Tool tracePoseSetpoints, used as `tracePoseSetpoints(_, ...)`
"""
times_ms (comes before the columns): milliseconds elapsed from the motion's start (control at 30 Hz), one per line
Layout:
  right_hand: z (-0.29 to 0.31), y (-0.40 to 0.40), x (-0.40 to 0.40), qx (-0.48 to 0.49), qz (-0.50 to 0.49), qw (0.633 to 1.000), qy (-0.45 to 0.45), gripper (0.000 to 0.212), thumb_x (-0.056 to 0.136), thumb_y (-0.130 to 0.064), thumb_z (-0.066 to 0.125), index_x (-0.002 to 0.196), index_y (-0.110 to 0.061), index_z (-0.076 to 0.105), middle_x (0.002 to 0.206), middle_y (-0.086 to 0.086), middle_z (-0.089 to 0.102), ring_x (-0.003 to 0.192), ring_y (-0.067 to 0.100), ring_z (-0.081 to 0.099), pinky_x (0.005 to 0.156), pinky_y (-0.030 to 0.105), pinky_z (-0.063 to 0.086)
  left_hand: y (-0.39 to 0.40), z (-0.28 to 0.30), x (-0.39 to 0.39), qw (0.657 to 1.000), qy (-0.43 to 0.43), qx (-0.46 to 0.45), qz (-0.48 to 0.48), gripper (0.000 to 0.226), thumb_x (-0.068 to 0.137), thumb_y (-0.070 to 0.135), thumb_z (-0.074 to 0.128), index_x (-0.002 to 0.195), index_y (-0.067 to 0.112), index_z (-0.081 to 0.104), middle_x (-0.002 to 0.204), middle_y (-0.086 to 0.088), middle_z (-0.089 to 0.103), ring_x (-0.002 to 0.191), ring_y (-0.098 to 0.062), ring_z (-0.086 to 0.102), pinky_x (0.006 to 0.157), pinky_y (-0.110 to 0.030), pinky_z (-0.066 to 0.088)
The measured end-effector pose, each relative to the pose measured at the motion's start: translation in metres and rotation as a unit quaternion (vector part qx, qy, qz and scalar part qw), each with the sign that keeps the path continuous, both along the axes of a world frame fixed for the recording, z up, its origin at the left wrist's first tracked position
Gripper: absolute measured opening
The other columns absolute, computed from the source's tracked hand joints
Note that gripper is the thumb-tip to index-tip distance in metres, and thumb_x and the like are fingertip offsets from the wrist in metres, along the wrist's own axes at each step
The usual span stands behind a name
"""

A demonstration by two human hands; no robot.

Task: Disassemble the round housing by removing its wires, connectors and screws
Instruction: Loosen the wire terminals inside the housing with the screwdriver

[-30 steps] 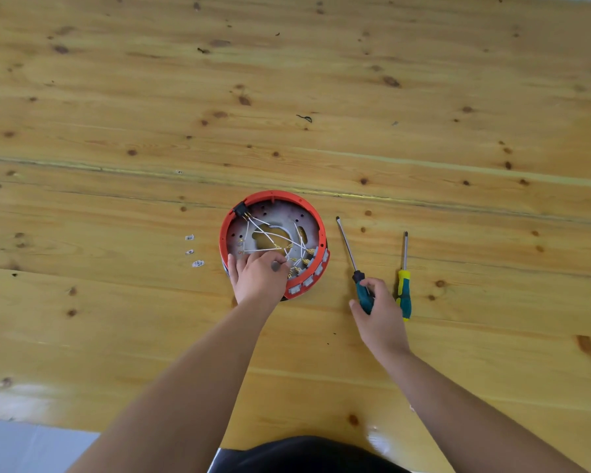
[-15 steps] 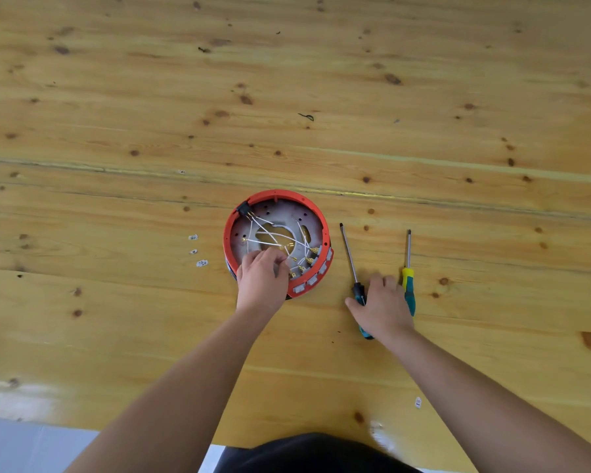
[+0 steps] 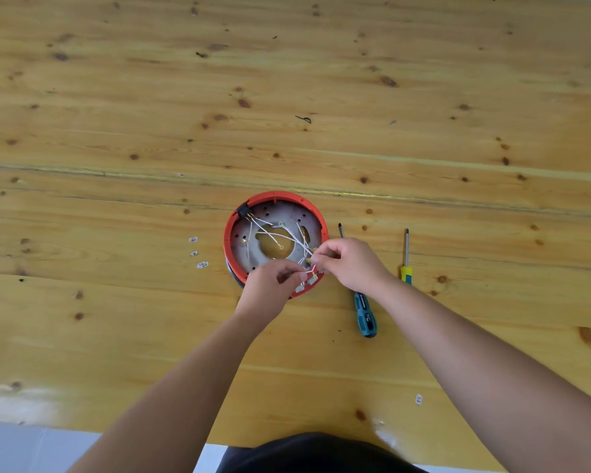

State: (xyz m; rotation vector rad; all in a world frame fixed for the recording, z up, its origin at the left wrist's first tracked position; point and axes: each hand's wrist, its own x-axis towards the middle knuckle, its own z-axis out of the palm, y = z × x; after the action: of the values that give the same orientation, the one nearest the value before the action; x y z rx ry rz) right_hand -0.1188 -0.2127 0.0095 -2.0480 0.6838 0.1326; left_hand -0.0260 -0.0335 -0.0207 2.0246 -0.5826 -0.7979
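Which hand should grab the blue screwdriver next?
The right hand, probably. The blue screwdriver lies on the table just beside and partly under that wrist, while the left hand is on the far side, at the red round housing among the white wires.

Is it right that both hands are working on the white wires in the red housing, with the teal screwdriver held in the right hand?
Not quite. The teal screwdriver lies on the table, under the right forearm; no hand holds it. The head view shows the right hand and left hand both at the white wires in the red housing, as you said.
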Motion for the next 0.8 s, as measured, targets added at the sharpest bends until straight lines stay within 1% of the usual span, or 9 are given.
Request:
tracePoseSetpoints(100,-0.003,-0.001,-0.004,0.067,-0.068,0.995,-0.015,0.014,0.1,-0.028,0.071,0.086,-0.029,0.074,0.072,-0.018,0.074,0.064,-0.004,0.066,0.062,0.007,0.046,-0.002,0.001,0.001,0.99,0.12,-0.029,0.068,0.004,0.094,0.027,0.074,0.092,0.029,0.077,0.084,0.007,0.079,0.081,-0.01,0.076,0.071,-0.025,0.057)
tracePoseSetpoints(200,-0.011,0.008,-0.005,0.162,-0.175,0.971,-0.034,0.012,0.1,-0.021,0.071,0.089,-0.021,0.077,0.073,-0.008,0.076,0.064,0.001,0.066,0.065,0.015,0.053,-0.007,0.001,-0.004,0.968,0.206,-0.056,0.13,0.006,0.097,0.019,0.07,0.097,0.016,0.075,0.085,-0.003,0.08,0.086,-0.016,0.078,0.076,-0.033,0.06)
tracePoseSetpoints(267,-0.014,0.018,-0.002,0.272,-0.269,0.922,-0.051,0.01,0.1,-0.014,0.07,0.093,-0.012,0.077,0.076,-0.002,0.076,0.069,0.008,0.067,0.071,0.022,0.056,-0.01,0.0,-0.006,0.945,0.257,-0.084,0.185,0.007,0.097,0.019,0.072,0.1,0.013,0.074,0.088,-0.006,0.08,0.091,-0.021,0.078,0.079,-0.034,0.061)
tracePoseSetpoints(333,-0.018,0.023,-0.001,0.286,-0.304,0.907,-0.06,0.011,0.101,-0.012,0.069,0.094,-0.009,0.077,0.078,0.002,0.076,0.071,0.012,0.066,0.075,0.028,0.058,-0.013,0.0,-0.006,0.937,0.263,-0.097,0.208,0.008,0.097,0.02,0.072,0.101,0.013,0.074,0.088,-0.006,0.08,0.091,-0.02,0.078,0.078,-0.031,0.062)
tracePoseSetpoints(400,-0.02,0.021,0.001,0.185,-0.25,0.949,-0.046,0.013,0.102,-0.017,0.067,0.093,-0.014,0.076,0.079,0.0,0.077,0.069,0.009,0.067,0.075,0.028,0.059,-0.012,-0.002,-0.004,0.96,0.2,-0.071,0.184,0.005,0.097,0.023,0.071,0.098,0.021,0.075,0.087,0.004,0.08,0.087,-0.012,0.077,0.076,-0.024,0.06)
tracePoseSetpoints(467,-0.017,0.016,0.003,0.099,-0.178,0.978,-0.037,0.015,0.103,-0.024,0.065,0.092,-0.021,0.075,0.08,-0.003,0.077,0.071,0.007,0.069,0.074,0.028,0.059,-0.007,-0.002,0.0,0.989,0.072,-0.022,0.129,0.005,0.097,0.033,0.069,0.096,0.034,0.074,0.087,0.019,0.076,0.084,0.001,0.072,0.069,-0.014,0.054)
tracePoseSetpoints(533,-0.016,0.008,0.006,0.046,-0.117,0.992,-0.028,0.017,0.105,-0.031,0.062,0.093,-0.024,0.072,0.082,-0.004,0.075,0.075,0.01,0.069,0.073,0.029,0.055,0.001,-0.005,0.005,0.995,-0.061,0.033,0.065,0.009,0.1,0.041,0.063,0.103,0.038,0.071,0.091,0.025,0.072,0.088,0.003,0.066,0.078,-0.019,0.05)
tracePoseSetpoints(633,-0.016,0.002,0.009,-0.024,-0.027,0.999,-0.005,0.02,0.108,-0.035,0.055,0.096,-0.023,0.066,0.077,-0.001,0.066,0.064,0.012,0.056,0.061,0.031,0.045,0.014,-0.016,0.01,0.967,-0.214,0.12,-0.064,0.026,0.101,0.047,0.057,0.118,0.03,0.069,0.111,0.017,0.07,0.108,-0.01,0.061,0.104,-0.033,0.034)
tracePoseSetpoints(800,-0.019,0.006,0.003,-0.079,0.006,0.997,0.011,0.021,0.11,-0.029,0.051,0.093,-0.02,0.058,0.058,-0.008,0.049,0.043,0.007,0.04,0.044,0.022,0.026,0.035,-0.029,0.013,0.935,-0.284,0.129,-0.17,0.026,0.095,0.044,0.07,0.111,0.024,0.072,0.116,0.012,0.069,0.116,-0.015,0.059,0.111,-0.03,0.027)
